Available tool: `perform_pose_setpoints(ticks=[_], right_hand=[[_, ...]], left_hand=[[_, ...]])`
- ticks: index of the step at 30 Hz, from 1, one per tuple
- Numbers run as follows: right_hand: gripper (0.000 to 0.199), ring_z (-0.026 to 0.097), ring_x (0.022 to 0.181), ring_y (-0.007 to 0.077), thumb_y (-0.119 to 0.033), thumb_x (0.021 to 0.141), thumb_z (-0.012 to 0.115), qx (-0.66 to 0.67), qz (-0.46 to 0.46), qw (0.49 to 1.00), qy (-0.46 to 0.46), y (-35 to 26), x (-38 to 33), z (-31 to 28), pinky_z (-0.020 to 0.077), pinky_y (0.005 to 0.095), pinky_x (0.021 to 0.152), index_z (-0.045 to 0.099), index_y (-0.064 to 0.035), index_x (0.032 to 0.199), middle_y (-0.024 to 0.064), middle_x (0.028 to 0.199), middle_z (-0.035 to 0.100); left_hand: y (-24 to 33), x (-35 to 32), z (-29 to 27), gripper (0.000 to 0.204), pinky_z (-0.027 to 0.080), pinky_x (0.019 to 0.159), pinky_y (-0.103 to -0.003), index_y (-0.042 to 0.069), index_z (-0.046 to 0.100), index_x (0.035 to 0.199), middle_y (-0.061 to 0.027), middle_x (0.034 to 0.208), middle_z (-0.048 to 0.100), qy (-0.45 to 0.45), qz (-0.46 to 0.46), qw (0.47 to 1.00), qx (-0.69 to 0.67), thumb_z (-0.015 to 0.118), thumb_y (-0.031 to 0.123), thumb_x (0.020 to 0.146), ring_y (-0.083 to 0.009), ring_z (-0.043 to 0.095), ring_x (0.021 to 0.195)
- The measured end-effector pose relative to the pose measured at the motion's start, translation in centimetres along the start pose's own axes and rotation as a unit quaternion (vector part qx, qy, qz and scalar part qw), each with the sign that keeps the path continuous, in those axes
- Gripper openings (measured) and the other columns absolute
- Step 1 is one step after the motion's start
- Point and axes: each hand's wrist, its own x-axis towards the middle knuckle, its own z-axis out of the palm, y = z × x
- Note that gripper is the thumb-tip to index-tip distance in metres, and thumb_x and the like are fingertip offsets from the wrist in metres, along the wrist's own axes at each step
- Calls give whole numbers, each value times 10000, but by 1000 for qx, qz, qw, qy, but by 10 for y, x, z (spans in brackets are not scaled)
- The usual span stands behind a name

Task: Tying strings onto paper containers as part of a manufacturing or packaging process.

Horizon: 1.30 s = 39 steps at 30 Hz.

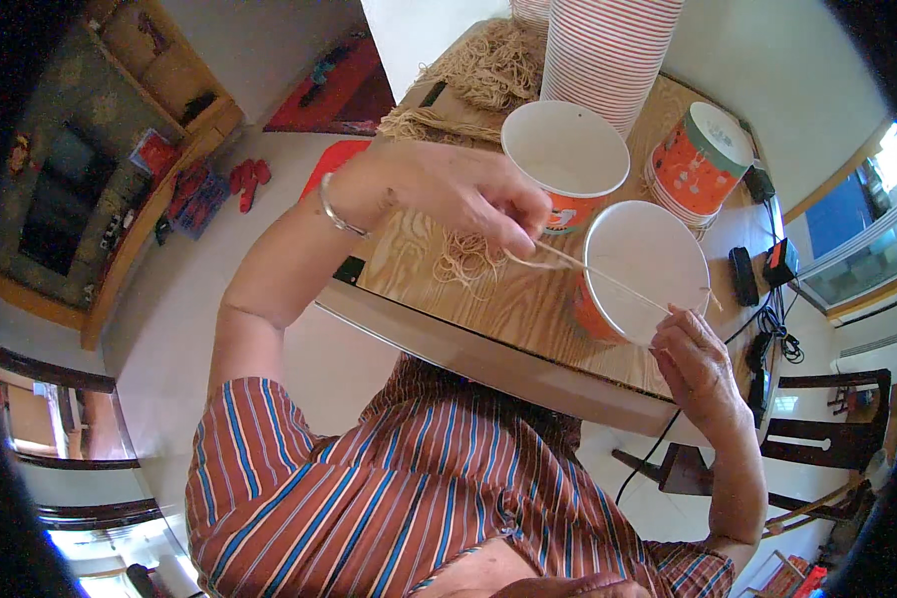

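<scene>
A beige string (618,284) is stretched between my hands across the mouth of a white-lined paper bucket (648,264). My left hand (483,194), with a bangle on its wrist, pinches one end of it. At the bucket's near right rim, the fingers of my right hand (698,364) close on the other end. A short bit of string sticks up beyond those fingertips. Just behind stands a second open paper bucket (565,149), orange outside. Loose strands (465,261) lie on the table below my left hand.
A tall stack of paper buckets (608,60) rises at the back of the wooden table (528,319). Upside-down orange buckets (703,159) stand at the right, near black adapters (779,262) and cables. Bundled string (488,65) fills the far left corner.
</scene>
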Motion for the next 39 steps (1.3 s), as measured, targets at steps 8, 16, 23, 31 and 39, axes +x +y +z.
perform_pose_setpoints(ticks=[8, 16, 23, 31, 39], right_hand=[[230, 536, 1069, 294, -107, 670, 728, -111, 20, 994, 0, -32, 15, -29, 250, 586, 1085, 587, -71, 848, 92, 1021, 576], [447, 567, 627, 81, 53, 831, 616, 393, 184, 889, 146, -63, 77, -29, 476, 214, 520, 466, -42, 1241, 86, 1185, 567], [287, 542, 607, 73, -45, 899, 587, 383, 223, 893, 81, -31, 84, -22, 440, 230, 535, 538, -51, 1182, 24, 742, 612], [111, 487, 565, 75, -113, 917, 578, 265, 209, 935, 113, 4, 57, -9, 418, 247, 531, 620, -10, 908, 10, 643, 538], [250, 629, 660, 223, -55, 870, 596, 107, 164, 971, 135, -5, 65, -7, 512, 359, 613, 555, -32, 1116, 149, 1035, 599]], left_hand=[[8, 2, 2, 209, 439, 680, -248, 39, 561, 883, 4, 773, 587, 149, 37, 988, -17, 542, 239, 939, -75, 540, 730], [35, 55, 19, 194, 441, 627, -282, 10, 578, 906, -16, 700, 563, 159, 80, 980, 86, 555, 200, 932, -109, 542, 692], [26, 64, 12, 190, 428, 599, -273, 7, 603, 895, -12, 707, 562, 189, 119, 967, 119, 608, 197, 903, -100, 517, 654], [-1, 54, 14, 169, 434, 593, -233, 19, 616, 909, 24, 733, 567, 162, 35, 984, -59, 623, 187, 899, -49, 512, 661], [16, 67, 34, 139, 474, 655, -300, 3, 623, 942, -99, 765, 630, 227, 33, 959, 164, 617, 111, 854, -159, 597, 715]])
